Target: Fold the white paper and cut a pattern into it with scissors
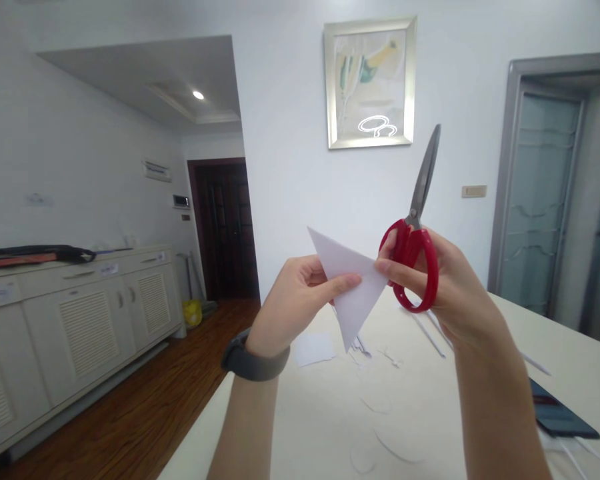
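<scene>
A person's left hand (pixel 300 293), a dark band at the wrist, and right hand (pixel 445 287) together pinch a folded white paper triangle (pixel 353 287) held up above a cream table (pixel 480 373). The right hand also grips red-handled scissors (pixel 415 250), fingers through the loops, the blades together and pointing up toward a framed picture (pixel 370 81) on the wall. Paper scraps (pixel 316 348) and thin strips lie on the table below; a dark phone (pixel 560 415) rests near the right edge.
</scene>
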`<state>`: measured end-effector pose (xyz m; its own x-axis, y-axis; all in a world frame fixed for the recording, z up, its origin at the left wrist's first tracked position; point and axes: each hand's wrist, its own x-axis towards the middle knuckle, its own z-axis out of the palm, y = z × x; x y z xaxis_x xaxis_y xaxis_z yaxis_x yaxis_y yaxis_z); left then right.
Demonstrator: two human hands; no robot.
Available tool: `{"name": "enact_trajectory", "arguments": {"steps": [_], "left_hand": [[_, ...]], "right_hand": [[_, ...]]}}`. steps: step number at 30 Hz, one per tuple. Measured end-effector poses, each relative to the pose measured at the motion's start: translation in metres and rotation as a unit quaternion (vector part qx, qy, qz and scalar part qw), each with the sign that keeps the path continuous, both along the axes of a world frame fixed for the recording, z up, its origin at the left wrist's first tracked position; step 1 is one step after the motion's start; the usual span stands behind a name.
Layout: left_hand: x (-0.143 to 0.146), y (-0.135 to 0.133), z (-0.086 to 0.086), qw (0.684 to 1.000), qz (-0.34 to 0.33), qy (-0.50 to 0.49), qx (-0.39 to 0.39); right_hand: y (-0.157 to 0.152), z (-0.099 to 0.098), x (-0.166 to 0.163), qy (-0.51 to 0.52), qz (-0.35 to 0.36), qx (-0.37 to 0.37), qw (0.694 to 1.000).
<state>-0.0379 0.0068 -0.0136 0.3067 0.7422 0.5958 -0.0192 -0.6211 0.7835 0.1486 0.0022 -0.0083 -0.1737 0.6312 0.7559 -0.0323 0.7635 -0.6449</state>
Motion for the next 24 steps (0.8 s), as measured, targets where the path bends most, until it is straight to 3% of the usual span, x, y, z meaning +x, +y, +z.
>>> {"name": "enact_trajectory", "arguments": {"steps": [8,12,24], "left_hand": [[0.007,-0.013,0.0,0.997,0.047,-0.04,0.045],[0.012,-0.014,0.0,0.996,0.062,-0.044,0.043],[0.0,-0.001,0.001,0.986,0.114,-0.073,0.094]], "right_hand": [[-0.008,0.002,0.004,-0.017,-0.012,-0.035,0.999],[-0.005,0.002,0.004,0.002,-0.03,-0.017,0.999],[-0.002,0.001,0.004,0.02,-0.035,-0.019,0.999]]}}
